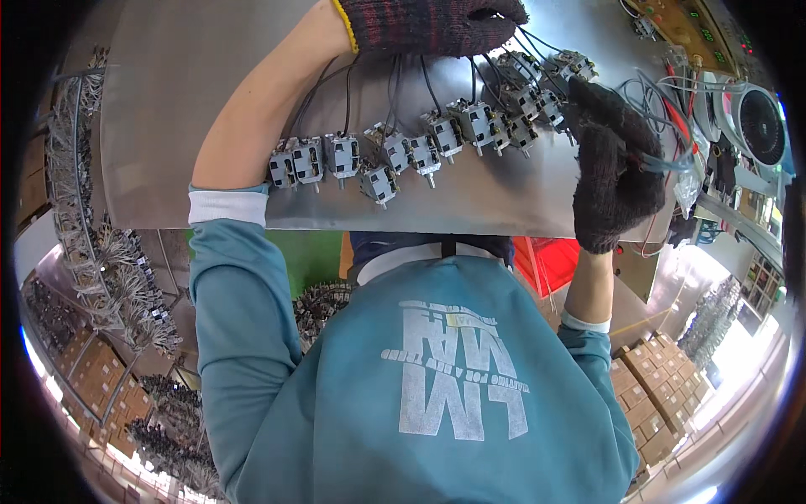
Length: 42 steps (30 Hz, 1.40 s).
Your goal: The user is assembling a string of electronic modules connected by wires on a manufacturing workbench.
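Observation:
My left hand (432, 25), in a dark red-and-black knit glove with a yellow cuff, is closed on black cables (426, 80) near the table's far side. These cables run to several small boxy grey metal units (342, 157) with short shafts, lying in an uneven row on the table. At the row's right end, my right hand (617, 172), in a black knit glove, is closed around thin wire leads (663, 161) with pale bluish ends. Its fingertips are beside the nearest units (550, 109); whether they touch is unclear.
The metal table (185, 101) ends just before my body. On the right are a panel with green-lit displays (697, 34), tangled wires (642, 91) and a round black-and-white fan-like thing (760, 126). Hanging cabled parts (92, 252) line the left; cardboard boxes (659, 391) stand behind right.

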Available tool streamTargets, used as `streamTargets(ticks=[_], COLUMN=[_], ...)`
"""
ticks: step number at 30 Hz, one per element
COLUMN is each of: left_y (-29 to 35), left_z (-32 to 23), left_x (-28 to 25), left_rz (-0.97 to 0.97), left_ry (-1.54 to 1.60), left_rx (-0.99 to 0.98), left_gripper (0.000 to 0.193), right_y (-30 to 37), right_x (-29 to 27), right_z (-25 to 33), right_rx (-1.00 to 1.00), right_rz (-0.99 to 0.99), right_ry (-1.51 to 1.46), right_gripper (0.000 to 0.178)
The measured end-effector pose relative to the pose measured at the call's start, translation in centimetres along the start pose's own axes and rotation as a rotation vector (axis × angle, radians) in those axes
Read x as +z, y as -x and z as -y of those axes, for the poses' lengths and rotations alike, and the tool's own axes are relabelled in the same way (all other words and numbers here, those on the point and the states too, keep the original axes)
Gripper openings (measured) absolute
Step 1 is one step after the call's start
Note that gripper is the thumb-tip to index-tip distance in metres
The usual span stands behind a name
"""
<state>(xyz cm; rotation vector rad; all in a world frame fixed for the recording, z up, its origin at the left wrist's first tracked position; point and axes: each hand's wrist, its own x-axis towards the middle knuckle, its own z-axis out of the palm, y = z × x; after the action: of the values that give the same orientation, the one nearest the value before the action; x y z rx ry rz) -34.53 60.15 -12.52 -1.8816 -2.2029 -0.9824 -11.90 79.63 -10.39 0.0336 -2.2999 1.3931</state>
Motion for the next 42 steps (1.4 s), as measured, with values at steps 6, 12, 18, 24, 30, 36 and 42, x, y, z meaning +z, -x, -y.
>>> streamTargets(ticks=[6,12,18,24,30,36,42], left_y=[0.0,0.2,0.2,-0.3,0.2,0.0,-0.4], left_z=[0.1,0.0,0.4,0.3,-0.2,-0.5,0.7], left_x=[0.4,0.6,0.6,-0.1,0.2,0.5,0.3], left_rz=[-0.033,-0.060,-0.048,0.021,-0.010,0.016,-0.019], left_ry=[-0.035,-0.025,-0.016,-0.021,-0.006,0.004,0.016], left_rx=[0.014,0.044,0.032,-0.024,-0.001,-0.044,-0.015], left_gripper=[0.026,0.026,0.026,0.027,0.028,0.028,0.028], right_y=[-0.3,-0.3,1.6,2.4,2.9,3.4,2.5], right_x=[1.5,1.4,0.7,2.3,1.9,3.4,4.7], right_z=[-1.7,-0.7,1.3,0.4,0.3,1.9,1.0], right_rx=[-0.024,0.036,0.031,0.106,0.001,0.041,0.144], right_rz=[-0.017,-0.012,-0.020,-0.093,-0.049,-0.194,-0.164], right_ry=[0.008,-0.100,-0.027,-0.072,0.009,-0.162,-0.114], right_gripper=[0.031,0.031,0.030,0.029,0.029,0.032,0.031])
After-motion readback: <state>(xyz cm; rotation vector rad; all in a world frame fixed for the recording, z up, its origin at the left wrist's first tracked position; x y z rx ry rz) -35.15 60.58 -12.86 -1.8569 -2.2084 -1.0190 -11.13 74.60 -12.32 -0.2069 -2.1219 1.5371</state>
